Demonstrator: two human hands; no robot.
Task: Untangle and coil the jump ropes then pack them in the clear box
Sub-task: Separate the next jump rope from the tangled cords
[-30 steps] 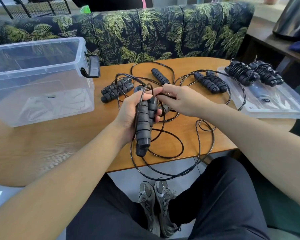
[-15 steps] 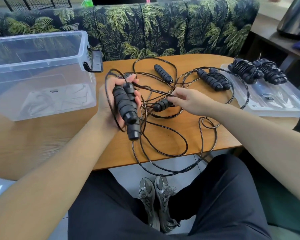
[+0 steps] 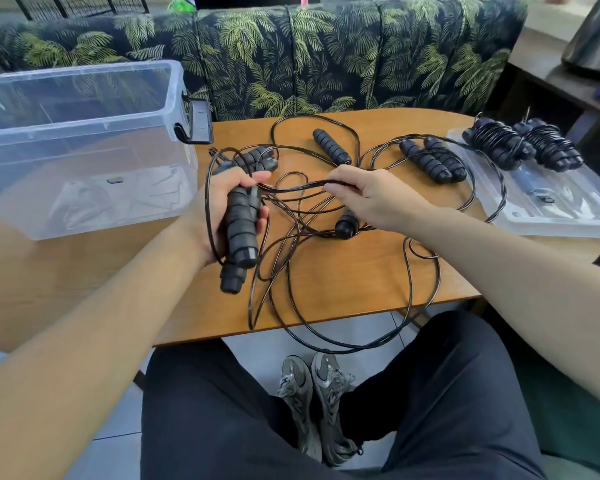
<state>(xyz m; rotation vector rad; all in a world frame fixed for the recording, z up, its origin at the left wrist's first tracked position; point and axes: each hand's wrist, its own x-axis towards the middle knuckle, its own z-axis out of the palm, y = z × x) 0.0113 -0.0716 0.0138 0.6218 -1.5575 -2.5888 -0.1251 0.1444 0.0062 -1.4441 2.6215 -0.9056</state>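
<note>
While the left hand (image 3: pixel 219 206) grips a pair of black ribbed handles (image 3: pixel 240 230) side by side, their ends pointing down toward the table's near edge, the right hand (image 3: pixel 367 195) pinches a strand of black cord (image 3: pixel 302 184) stretched between the two hands. More handles and loose cord loops (image 3: pixel 329 271) sprawl on the wooden table (image 3: pixel 343 292) (one loop hangs over its front edge). The clear box (image 3: pixel 84 140) stands open at the left, and two coiled ropes (image 3: pixel 523 147) lie on the clear lid (image 3: pixel 551 209) at the right.
</note>
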